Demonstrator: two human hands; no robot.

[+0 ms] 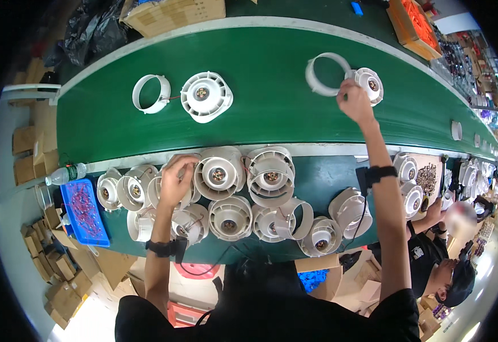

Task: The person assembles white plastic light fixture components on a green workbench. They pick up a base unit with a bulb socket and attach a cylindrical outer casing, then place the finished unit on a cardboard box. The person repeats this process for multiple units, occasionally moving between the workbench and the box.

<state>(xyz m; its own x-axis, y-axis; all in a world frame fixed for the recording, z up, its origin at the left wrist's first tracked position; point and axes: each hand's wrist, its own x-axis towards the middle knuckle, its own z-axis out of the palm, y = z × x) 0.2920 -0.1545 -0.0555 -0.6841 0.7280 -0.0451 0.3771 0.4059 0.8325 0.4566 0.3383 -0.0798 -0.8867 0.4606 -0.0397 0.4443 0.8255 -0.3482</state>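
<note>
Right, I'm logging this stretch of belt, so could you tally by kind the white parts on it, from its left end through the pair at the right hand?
White rings: 2 (left ring, right ring)
Round white vented housings: 2 (left housing, right housing)
Total: 4

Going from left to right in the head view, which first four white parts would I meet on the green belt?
White ring, slotted round housing, second white ring, second housing partly covered by the right hand.
</note>
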